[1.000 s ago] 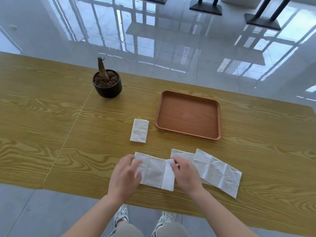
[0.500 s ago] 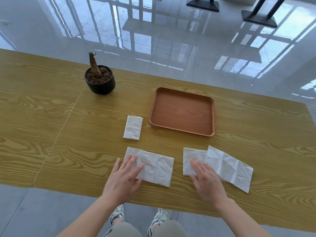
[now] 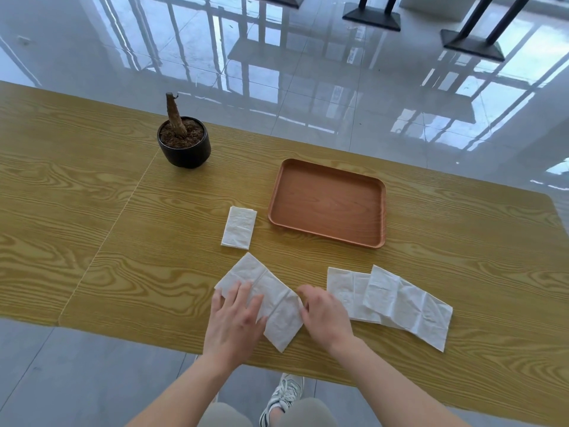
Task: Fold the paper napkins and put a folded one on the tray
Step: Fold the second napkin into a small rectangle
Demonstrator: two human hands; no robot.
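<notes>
A half-folded white napkin [image 3: 271, 300] lies turned at an angle near the table's front edge. My left hand [image 3: 235, 317] rests flat on its left part, fingers spread. My right hand [image 3: 323, 312] touches its right edge with curled fingers. To the right, two more creased napkins [image 3: 397, 302] lie overlapping and unfolded. A small folded napkin [image 3: 239, 227] sits just left of the brown tray [image 3: 381, 211], which holds nothing.
A black pot with a bare stump [image 3: 184, 142] stands at the back left of the wooden table [image 3: 92, 211]. A seam [image 3: 123, 211] runs through the tabletop. Behind it is a glossy tiled floor with black table bases [image 3: 372, 16].
My right hand left the right-hand napkins and came back to the middle napkin. That napkin has been rotated from lying level to lying diagonal. My left hand stayed on it.
</notes>
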